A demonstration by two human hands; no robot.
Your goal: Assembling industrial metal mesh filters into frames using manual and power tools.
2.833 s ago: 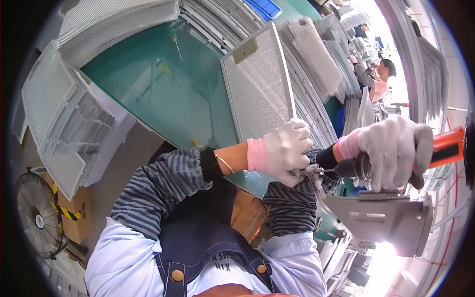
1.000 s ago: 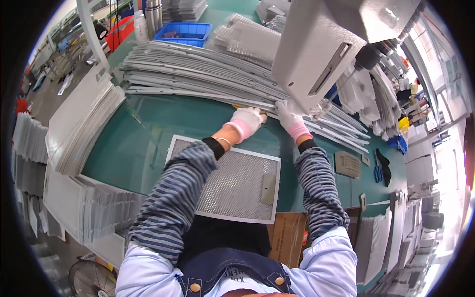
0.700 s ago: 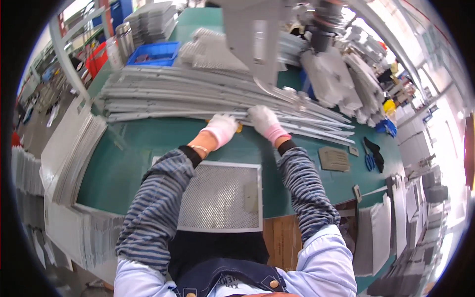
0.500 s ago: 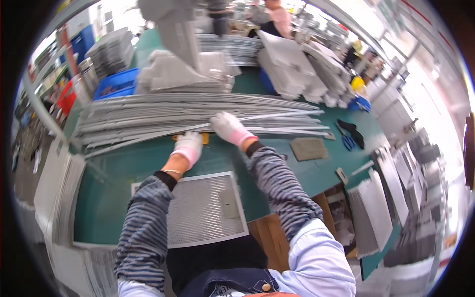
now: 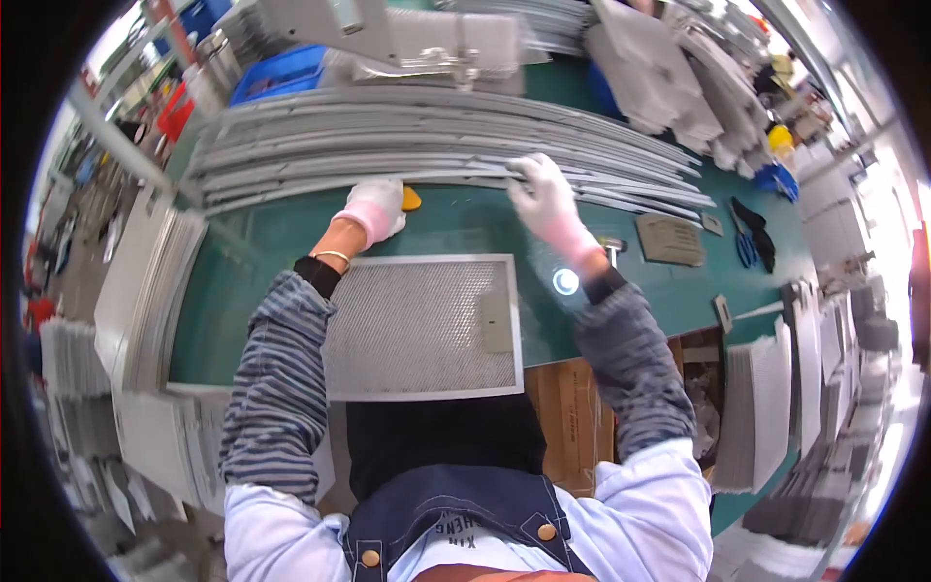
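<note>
My left hand [image 5: 380,211], in a white glove with a pink cuff, is closed on a yellow-ended object. Only that object's rounded yellow end [image 5: 412,199] shows beside the fingers; the rest is hidden. My right hand [image 5: 545,202], gloved alike, hovers at the front edge of a bundle of long grey metal strips [image 5: 427,145], thumb and fingers apart and nothing visible between them. Nearer me lies a framed metal mesh panel [image 5: 417,320], with a small grey plate [image 5: 497,322] at its right side. My left wrist is just beyond the panel's far edge.
Right of my right hand lie a small hammer [image 5: 613,248], a tan pad [image 5: 671,241] and blue-handled scissors [image 5: 745,248]. Stacked sheets flank the table at left [image 5: 160,301] and right [image 5: 761,403]. A blue bin [image 5: 281,73] and wrapped stacks stand behind the strips.
My view has tilted down toward the table. My right hand has moved right and come off the slanted front strip, which now lies along the bundle. The left hand and yellow-ended object have shifted slightly left across the table.
</note>
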